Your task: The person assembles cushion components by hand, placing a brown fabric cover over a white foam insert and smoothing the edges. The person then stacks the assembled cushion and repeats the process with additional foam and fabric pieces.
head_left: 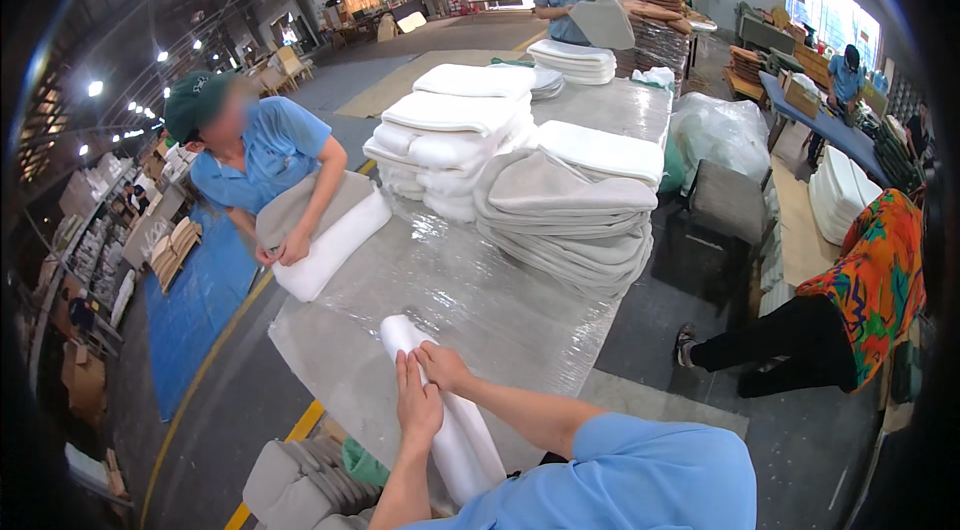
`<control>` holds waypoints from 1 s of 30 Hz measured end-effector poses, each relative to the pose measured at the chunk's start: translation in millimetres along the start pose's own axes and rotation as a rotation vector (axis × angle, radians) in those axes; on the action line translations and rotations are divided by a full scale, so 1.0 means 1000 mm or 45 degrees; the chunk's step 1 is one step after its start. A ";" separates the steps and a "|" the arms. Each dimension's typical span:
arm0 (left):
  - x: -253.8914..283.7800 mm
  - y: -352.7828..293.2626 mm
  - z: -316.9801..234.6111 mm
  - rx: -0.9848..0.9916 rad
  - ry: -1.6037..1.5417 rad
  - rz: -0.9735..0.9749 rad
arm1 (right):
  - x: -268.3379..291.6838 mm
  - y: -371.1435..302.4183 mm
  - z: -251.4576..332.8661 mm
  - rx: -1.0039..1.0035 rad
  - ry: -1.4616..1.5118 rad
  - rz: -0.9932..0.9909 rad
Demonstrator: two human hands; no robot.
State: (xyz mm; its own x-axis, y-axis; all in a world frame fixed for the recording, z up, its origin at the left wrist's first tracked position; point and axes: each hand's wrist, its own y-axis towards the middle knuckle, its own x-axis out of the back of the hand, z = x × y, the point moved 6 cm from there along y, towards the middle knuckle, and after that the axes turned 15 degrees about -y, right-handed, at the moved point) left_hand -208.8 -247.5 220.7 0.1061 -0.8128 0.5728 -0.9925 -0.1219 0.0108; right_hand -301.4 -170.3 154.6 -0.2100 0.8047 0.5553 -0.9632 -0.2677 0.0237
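Observation:
A white padding sheet (468,450), folded or rolled lengthwise into a long shape, lies along the near edge of the table in front of me. My left hand (418,398) rests along its upper side, fingers together and gripping the fold. Just to the right and slightly farther up, my right hand (443,367) grips the same padding, its fingers curled over the middle seam. Both hands nearly touch each other. The padding's far end (398,328) sticks out beyond my fingers; its near end reaches my body.
Plastic film covers the table (400,260). Farther up stand stacked white padding (455,120) and a pile of grey cushion covers (565,220). At left, a co-worker (265,155) handles a grey cover over white padding. More grey pieces (300,485) sit low at my left.

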 end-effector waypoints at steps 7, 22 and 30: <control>0.012 -0.003 0.014 0.045 0.065 -0.012 | -0.027 0.001 -0.009 -0.074 -0.112 0.064; 0.020 -0.016 0.022 0.067 0.010 -0.075 | -0.033 -0.021 0.005 -0.124 0.071 0.245; -0.001 0.011 -0.004 -0.134 -0.012 -0.063 | -0.024 -0.021 -0.094 -0.189 -0.252 0.045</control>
State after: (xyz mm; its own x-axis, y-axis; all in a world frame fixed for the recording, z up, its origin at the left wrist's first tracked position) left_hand -220.2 -246.0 223.4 0.1556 -0.8126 0.5617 -0.9868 -0.1023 0.1253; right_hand -291.8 -133.8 63.0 -0.2215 0.6728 0.7059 -0.9729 -0.2014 -0.1133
